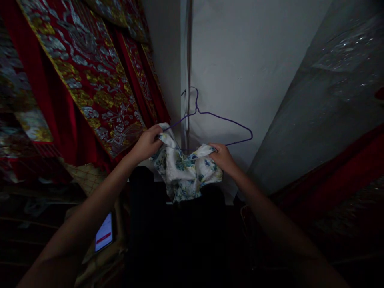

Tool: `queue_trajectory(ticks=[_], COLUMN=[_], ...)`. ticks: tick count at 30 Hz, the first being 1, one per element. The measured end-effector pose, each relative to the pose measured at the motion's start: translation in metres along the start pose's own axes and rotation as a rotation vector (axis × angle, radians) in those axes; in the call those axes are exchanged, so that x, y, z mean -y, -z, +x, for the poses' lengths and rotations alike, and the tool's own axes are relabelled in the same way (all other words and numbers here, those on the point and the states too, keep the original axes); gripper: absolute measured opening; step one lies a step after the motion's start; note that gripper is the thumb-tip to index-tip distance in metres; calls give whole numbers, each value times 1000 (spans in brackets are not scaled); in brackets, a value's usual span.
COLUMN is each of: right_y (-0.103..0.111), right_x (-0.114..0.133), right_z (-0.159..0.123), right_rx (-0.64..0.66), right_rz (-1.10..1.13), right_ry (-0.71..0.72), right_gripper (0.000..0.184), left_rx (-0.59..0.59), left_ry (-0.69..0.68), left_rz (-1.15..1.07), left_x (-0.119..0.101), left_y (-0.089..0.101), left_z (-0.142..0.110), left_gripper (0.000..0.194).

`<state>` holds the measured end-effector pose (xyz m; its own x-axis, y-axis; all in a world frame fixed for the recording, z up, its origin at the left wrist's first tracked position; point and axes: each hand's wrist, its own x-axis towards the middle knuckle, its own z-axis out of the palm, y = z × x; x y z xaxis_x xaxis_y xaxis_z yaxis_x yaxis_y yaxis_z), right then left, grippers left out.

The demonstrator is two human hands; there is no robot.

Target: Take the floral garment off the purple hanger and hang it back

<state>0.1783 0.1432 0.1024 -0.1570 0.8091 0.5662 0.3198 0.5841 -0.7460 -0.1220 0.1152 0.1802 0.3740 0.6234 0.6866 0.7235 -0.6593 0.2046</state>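
A purple wire hanger point(223, 118) hangs by its hook at a narrow vertical strip on the pale wall. The left end of the hanger runs into a white garment point(183, 170) with a blue, green and yellow floral print. My left hand point(147, 143) grips the garment's upper left edge, where the hanger's shoulder enters. My right hand point(223, 157) pinches the upper right edge, below the hanger's lower bar; the hanger's right end is bare. The garment's lower part bunches over my dark-clothed lap.
Red embroidered cloth point(99, 80) with gold and silver patterns hangs at the left. A lit phone point(104, 233) lies at lower left on a light brown surface. Clear plastic sheeting point(324, 88) covers things on the right, with red fabric point(339, 168) below.
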Motion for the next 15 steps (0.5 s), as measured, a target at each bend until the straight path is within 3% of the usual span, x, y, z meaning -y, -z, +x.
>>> queue_trajectory(ticks=[3, 5, 8, 11, 13, 15], right_y=[-5, 2, 30, 65, 86, 104], right_x=[14, 23, 34, 33, 28, 23], right_z=[-15, -25, -34, -26, -11, 7], right_rx=[124, 145, -94, -329, -306, -167], right_rz=[26, 13, -86, -233, -299, -273], right_ry=[89, 143, 125, 19, -64, -146], right_gripper=[27, 48, 73, 89, 82, 58], left_rx=[-1, 60, 147, 154, 162, 157], left_ry=[-3, 19, 50, 19, -43, -86], left_rz=[-6, 13, 6, 5, 19, 47], left_x=[0, 9, 28, 37, 37, 35], left_y=[-7, -8, -2, 6, 11, 16], left_z=[23, 33, 40, 42, 42, 41], left_gripper=[50, 52, 40, 35, 34, 32])
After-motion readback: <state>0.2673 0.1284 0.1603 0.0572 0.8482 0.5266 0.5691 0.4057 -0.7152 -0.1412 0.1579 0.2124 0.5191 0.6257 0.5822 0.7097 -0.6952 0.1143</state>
